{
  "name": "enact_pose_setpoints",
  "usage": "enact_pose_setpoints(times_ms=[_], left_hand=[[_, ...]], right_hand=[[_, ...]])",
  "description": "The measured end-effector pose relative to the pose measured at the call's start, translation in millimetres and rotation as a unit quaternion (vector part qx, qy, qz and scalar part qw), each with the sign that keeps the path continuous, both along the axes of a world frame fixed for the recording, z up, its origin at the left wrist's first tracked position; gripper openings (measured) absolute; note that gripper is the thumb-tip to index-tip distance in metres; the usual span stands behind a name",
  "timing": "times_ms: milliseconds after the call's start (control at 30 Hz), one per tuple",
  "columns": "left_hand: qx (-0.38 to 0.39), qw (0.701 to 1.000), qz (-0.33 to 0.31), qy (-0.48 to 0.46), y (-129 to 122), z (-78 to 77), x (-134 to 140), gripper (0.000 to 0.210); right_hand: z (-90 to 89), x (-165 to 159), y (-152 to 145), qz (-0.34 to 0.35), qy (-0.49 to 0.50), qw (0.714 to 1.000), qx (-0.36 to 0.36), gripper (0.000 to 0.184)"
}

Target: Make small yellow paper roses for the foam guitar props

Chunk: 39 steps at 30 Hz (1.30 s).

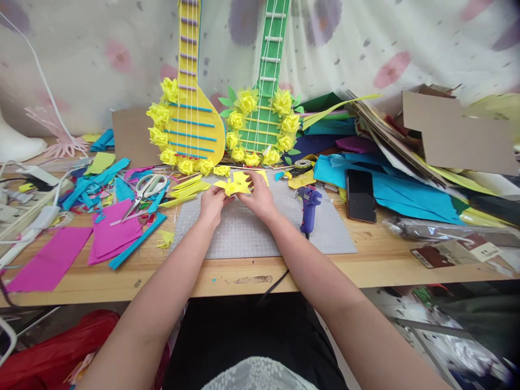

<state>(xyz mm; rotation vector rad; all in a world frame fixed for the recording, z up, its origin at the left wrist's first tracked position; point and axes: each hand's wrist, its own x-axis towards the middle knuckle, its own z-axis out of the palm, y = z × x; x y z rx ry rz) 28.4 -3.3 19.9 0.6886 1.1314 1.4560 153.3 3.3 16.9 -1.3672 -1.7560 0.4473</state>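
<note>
Both hands meet over the grey cutting mat (244, 233) around a yellow paper flower (233, 187) with spread petals. My left hand (212, 206) grips its left side, fingers closed under the petals. From the right, my right hand (259, 196) pinches the flower's edge between thumb and fingers. Behind it lie flat yellow paper squares (240, 176), and yellow paper strips (189, 189) sit just left. A blue glue gun (309, 210) stands on the mat's right part. Farther back lean a yellow paper guitar (193, 127) and a green paper guitar (262, 119), both trimmed with yellow flowers.
Scissors (140, 195) rest on paper scraps to the left, near magenta paper sheets (116, 227). A phone (361, 196) lies right, on blue paper (406, 189). Cardboard pieces (442, 130) pile up at the back right. The wooden table's front edge (162, 287) is close to my body.
</note>
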Motion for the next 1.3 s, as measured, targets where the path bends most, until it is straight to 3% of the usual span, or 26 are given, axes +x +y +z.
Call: enact_pose_setpoints(times_ms=[100,233,333,467,600,767,867,1300], left_hand=[[-0.003,1.000,-0.015,0.007,-0.8,0.8,-0.1,0.015],[-0.031,0.999,-0.023,0.001,-2.4,4.0,1.1,0.015],[-0.046,0.999,-0.023,-0.016,-2.6,5.7,2.0,0.015],[-0.052,0.998,-0.032,-0.022,-2.2,6.1,2.5,0.015],[-0.058,0.997,-0.027,-0.033,-2.4,7.5,2.1,0.013],[-0.075,0.995,-0.043,-0.056,-3.5,10.8,2.4,0.013],[-0.084,0.994,-0.040,-0.063,-3.6,11.5,3.0,0.013],[-0.058,0.997,0.018,-0.056,4.6,6.0,8.1,0.017]], right_hand=[[2.5,-1.6,-3.4,0.054,-0.014,0.995,0.078,0.037],[-1.7,-2.8,2.9,0.053,0.071,0.996,0.022,0.016],[-5.5,-2.8,8.9,0.047,0.165,0.984,-0.046,0.015],[-6.5,-3.5,9.8,0.111,0.210,0.971,-0.036,0.030],[-7.7,-4.7,10.9,0.122,0.254,0.956,-0.078,0.017],[-10.4,-3.2,16.4,0.106,0.403,0.892,-0.172,0.019],[-10.2,-2.3,16.9,0.111,0.441,0.868,-0.200,0.022],[-8.9,-2.0,15.6,0.111,0.434,0.865,-0.227,0.021]])
